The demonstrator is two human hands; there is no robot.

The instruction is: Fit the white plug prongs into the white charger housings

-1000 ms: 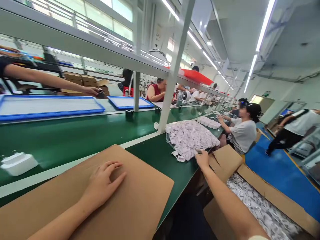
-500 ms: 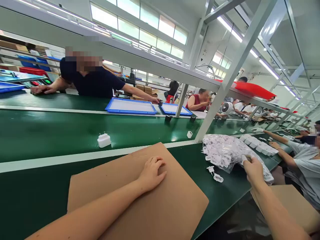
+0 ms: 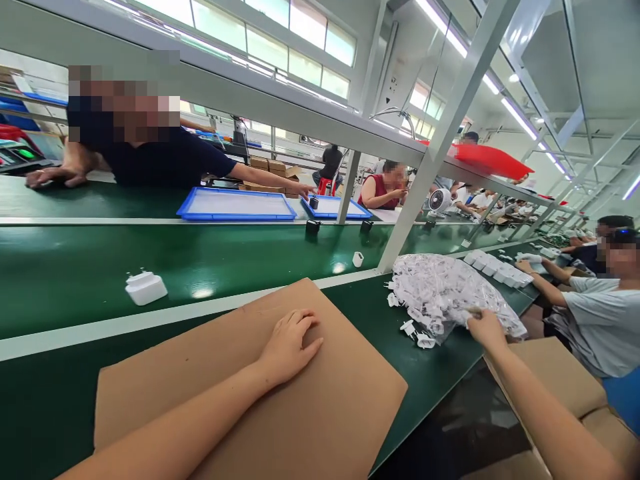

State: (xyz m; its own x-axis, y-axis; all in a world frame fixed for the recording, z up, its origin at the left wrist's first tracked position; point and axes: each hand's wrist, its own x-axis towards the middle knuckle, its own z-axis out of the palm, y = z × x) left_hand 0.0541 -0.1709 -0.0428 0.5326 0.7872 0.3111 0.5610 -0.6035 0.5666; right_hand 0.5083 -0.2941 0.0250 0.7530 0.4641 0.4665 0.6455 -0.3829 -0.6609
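My left hand lies on a brown cardboard sheet with its fingers loosely spread, holding nothing. At the right, my right hand is closed on the near edge of a clear plastic bag. White plastic plug parts fill the bag in a heap. A few loose plug parts lie on the green bench just left of it. Part of the bag's edge is hidden by my right fingers.
White plug adapters and black ones sit on the green conveyor belt. Across it, a person reaches over blue trays. White housings stand near a co-worker at right. An open carton is below the bench edge; a slanted metal post rises beside the bag.
My right hand has shifted the bag's edge, and the plug parts show more plainly. The white adapter has travelled left along the belt. My left hand stays on the cardboard; the view has turned slightly.
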